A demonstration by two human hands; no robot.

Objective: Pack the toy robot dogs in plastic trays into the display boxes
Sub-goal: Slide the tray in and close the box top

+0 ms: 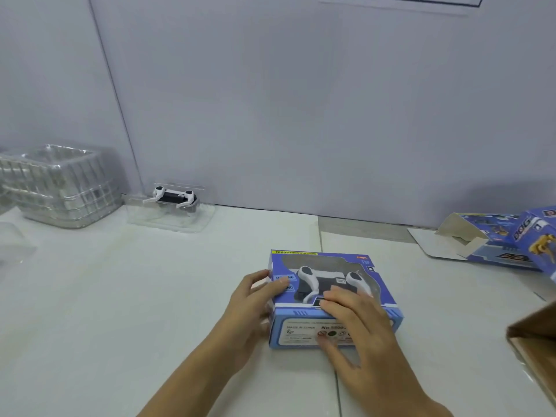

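Observation:
A blue display box (301,329) lies on the white table in front of me, and a white and black toy robot dog (319,279) shows through its window. My left hand (252,299) grips the box's left end, fingers curled over the top edge. My right hand (355,323) lies over the front right part of the box, fingers spread on its top and thumb against the front face. Another toy dog (174,197) sits in a clear plastic tray (192,221) by the wall at the back left.
A stack of clear plastic trays (60,185) stands at the far left. Flat and half-folded blue display boxes (511,239) lie at the right. A brown cardboard carton (535,338) edge enters at the right. A grey wall closes the back.

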